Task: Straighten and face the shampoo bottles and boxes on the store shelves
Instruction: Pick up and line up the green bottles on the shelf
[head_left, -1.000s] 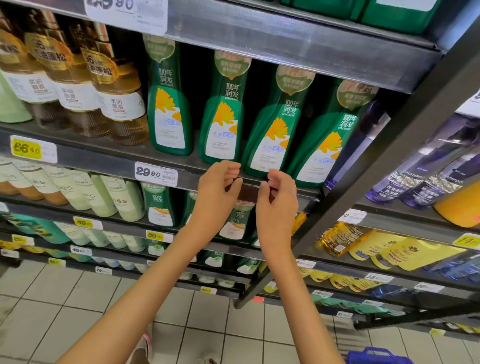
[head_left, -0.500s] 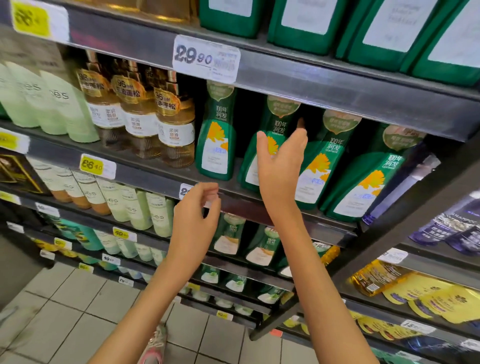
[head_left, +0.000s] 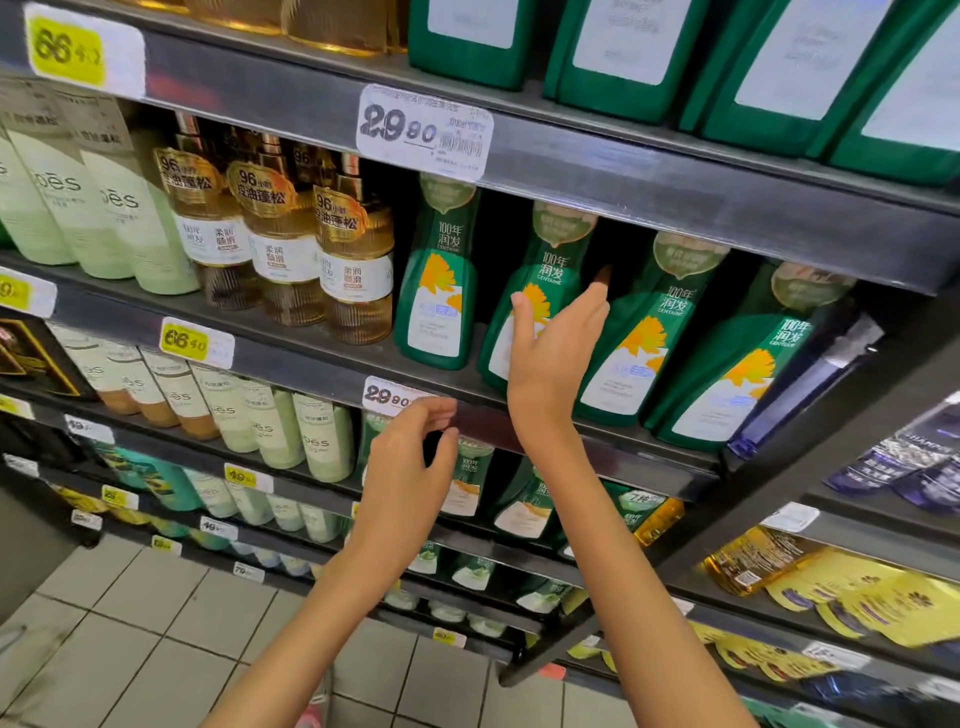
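1. Shampoo bottles (head_left: 649, 332), green, stand rowed on the shelf (head_left: 649, 462), leaning rightward.
2. Right hand (head_left: 553, 358) spreads open against the second bottle (head_left: 545, 270), probably to square it.
3. Left hand (head_left: 405, 467), loosely curled and empty, hovers by the price tag (head_left: 389, 396).

Four shampoo bottles (head_left: 639, 343) stand side by side on the middle shelf (head_left: 311, 358), from the centre to the right of the frame. The right hand (head_left: 550, 353) lies in front of the second bottle (head_left: 545, 260) from the left. Pump bottles (head_left: 280, 244) stand left of the row, with tubes (head_left: 104, 208) farther left. A price tag (head_left: 387, 396) sits on the shelf lip, and the left hand (head_left: 405, 467) is just below and right of it.
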